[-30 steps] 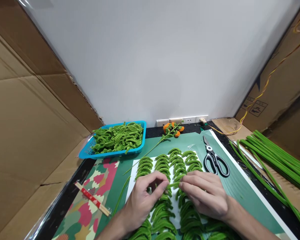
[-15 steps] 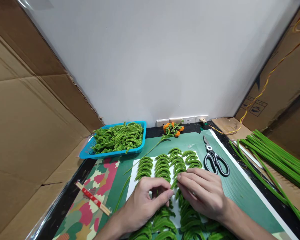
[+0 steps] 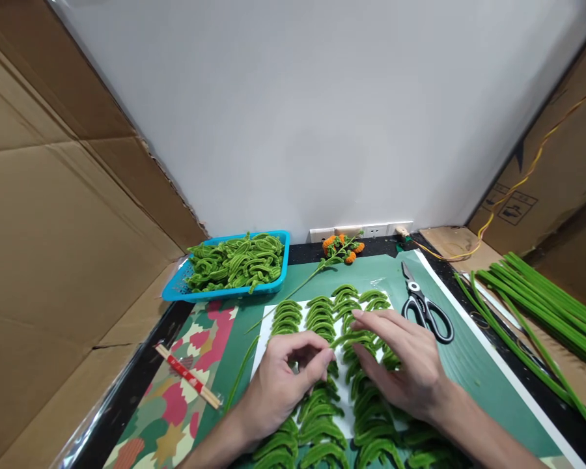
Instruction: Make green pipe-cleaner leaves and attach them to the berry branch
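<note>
Rows of curved fuzzy green pieces (image 3: pixel 321 428) lie on a white sheet (image 3: pixel 260 352) over a green mat. My left hand (image 3: pixel 293 371) pinches the end of one green piece (image 3: pixel 349 338) between thumb and fingertips above the rows. The piece points right, toward my right hand (image 3: pixel 405 365), whose thumb and fingers are spread around its far end. Nothing is visibly gripped in my right hand. Both hands cover part of the middle rows.
A blue basket (image 3: pixel 284 277) heaped with green pieces stands at back left. Behind the sheet lies an orange-flowered stem (image 3: pixel 329 260). Scissors (image 3: pixel 422 303) rest right, beside long green stems (image 3: pixel 542 306). Wrapped chopsticks (image 3: pixel 188 374) lie left.
The fingers of my right hand have opened away from the left fingertips, and the green piece between the hands now shows more. The whole view has shifted slightly.
</note>
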The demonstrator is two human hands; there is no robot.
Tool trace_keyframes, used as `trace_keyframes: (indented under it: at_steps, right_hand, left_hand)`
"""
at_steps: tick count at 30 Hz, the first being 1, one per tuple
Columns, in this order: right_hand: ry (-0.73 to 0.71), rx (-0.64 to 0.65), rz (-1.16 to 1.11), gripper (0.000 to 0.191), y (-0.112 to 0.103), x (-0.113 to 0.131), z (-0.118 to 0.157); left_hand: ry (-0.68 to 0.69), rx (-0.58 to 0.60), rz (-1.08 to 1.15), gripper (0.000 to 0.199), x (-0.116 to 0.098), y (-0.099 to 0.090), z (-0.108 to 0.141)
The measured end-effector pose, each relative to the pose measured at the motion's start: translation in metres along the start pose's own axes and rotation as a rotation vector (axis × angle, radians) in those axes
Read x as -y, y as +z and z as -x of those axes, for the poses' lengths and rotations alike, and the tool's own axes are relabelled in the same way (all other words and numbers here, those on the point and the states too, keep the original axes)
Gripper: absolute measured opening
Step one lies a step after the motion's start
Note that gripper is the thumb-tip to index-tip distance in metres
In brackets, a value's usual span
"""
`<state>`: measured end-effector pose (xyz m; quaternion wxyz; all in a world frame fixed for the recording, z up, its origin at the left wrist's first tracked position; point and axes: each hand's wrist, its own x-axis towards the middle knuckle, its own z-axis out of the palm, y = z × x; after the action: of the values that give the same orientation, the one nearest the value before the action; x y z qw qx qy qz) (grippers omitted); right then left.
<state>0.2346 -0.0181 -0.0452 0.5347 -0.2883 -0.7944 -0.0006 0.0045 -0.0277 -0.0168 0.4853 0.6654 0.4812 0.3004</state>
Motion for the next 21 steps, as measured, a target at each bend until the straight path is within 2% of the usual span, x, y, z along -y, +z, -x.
trace_keyframes:
  at_steps: [4,8,12,14,17,21]
  right_hand:
    - [-0.073,0.025,0.087,0.033,0.0,-0.001,0.001]
    - [-0.078,0.046,0.13,0.023,0.0,-0.001,0.004]
    - [-0.065,0.0,0.157,0.019,-0.002,0.002,0.003]
    - [-0.027,-0.011,0.14,0.019,-0.001,0.005,0.001]
    - [0.076,0.018,-0.007,0.017,0.001,0.012,-0.001]
    - [0.239,0.037,-0.249,0.016,0.005,0.02,-0.001]
  left_hand:
    - [0.03,-0.015,-0.068,0.027,0.0,0.0,-0.001]
    - [0.012,0.082,-0.059,0.03,-0.002,0.002,0.001]
    - [0.015,0.137,-0.021,0.031,-0.004,0.002,0.001]
    - [0.072,0.118,-0.026,0.029,-0.006,0.0,0.0]
    - [0.125,0.107,0.012,0.025,-0.007,-0.002,-0.001]
    - [0.056,0.167,0.111,0.022,-0.006,-0.001,-0.002]
